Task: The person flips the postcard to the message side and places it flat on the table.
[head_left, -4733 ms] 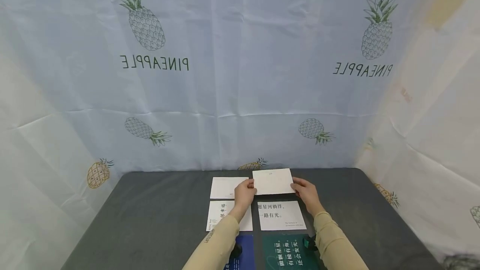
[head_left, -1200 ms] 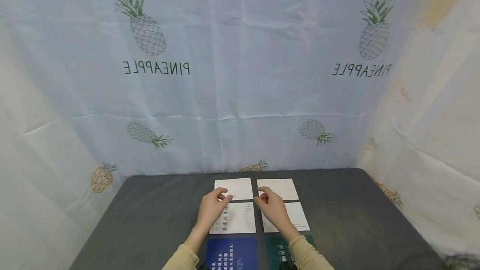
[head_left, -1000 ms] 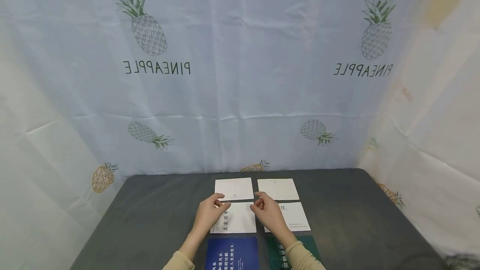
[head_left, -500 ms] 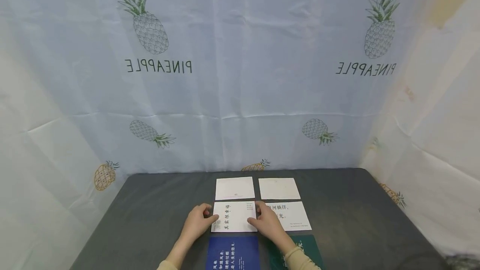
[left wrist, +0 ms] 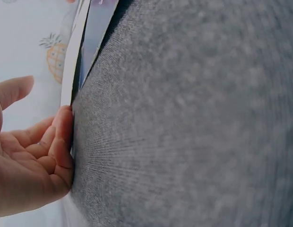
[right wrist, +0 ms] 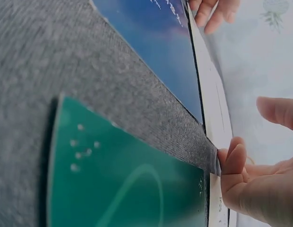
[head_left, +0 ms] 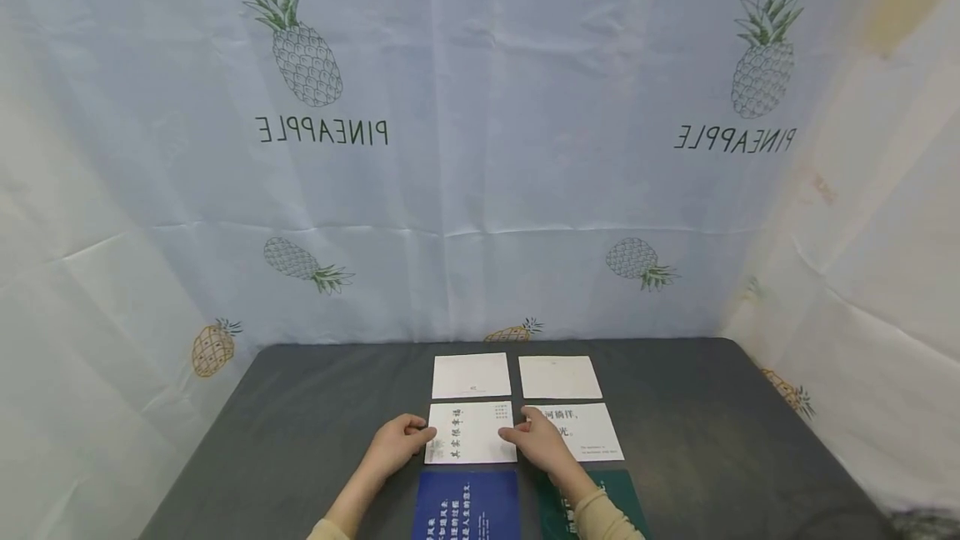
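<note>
Your left hand (head_left: 396, 442) is at the left edge of the white card with a column of script (head_left: 480, 433), its grip apart, thumb raised off the bent fingers. The card lies one row in from the far edge of the bench (head_left: 300, 432). Your right hand (head_left: 542, 444) meets its right edge, grip likewise apart; how firmly either touches is hard to tell. You seem to be squaring the card; next calls for light, even pressure from both sides.
</note>
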